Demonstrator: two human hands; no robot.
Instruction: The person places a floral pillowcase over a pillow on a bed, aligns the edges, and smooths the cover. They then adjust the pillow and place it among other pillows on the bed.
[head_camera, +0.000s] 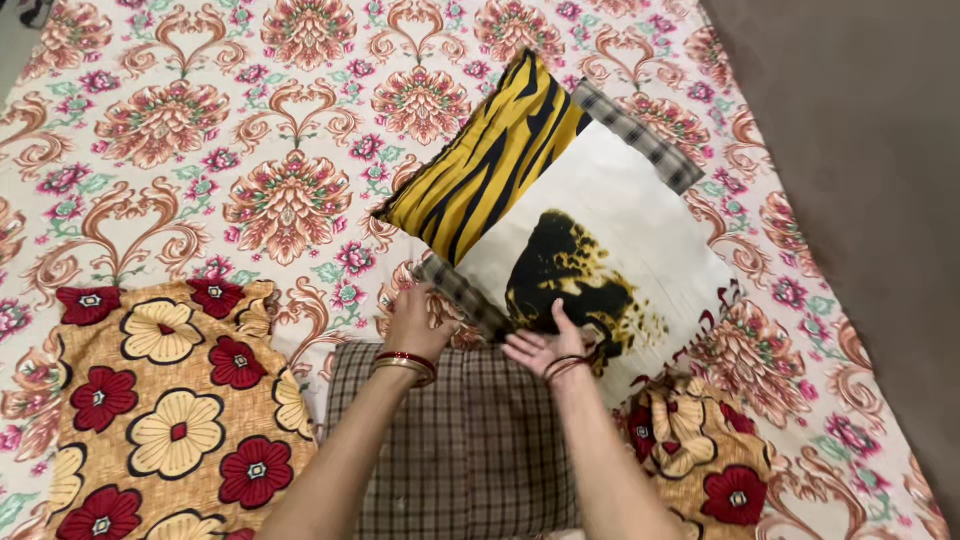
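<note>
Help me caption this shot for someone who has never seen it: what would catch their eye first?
Probably the yellow tiger-striped pillow at upper centre, lying partly on a white pillow with a black and yellow print. Below it, the left hand and right hand meet at a brown checked pillow, all on a floral bedsheet.

Bedsheet (200, 120): cream ground, repeating pink and brown floral scrolls with green bits. Cushion (590, 240): yellow with black tiger stripes on one half, white with a black-and-yellow blotch print on the other; checked pillow (465, 450) is brown and beige plaid. Floral pillow (165, 410): mustard-orange with dark red and pale yellow flowers outlined in black; bangles (405, 365) red and gold.
</note>
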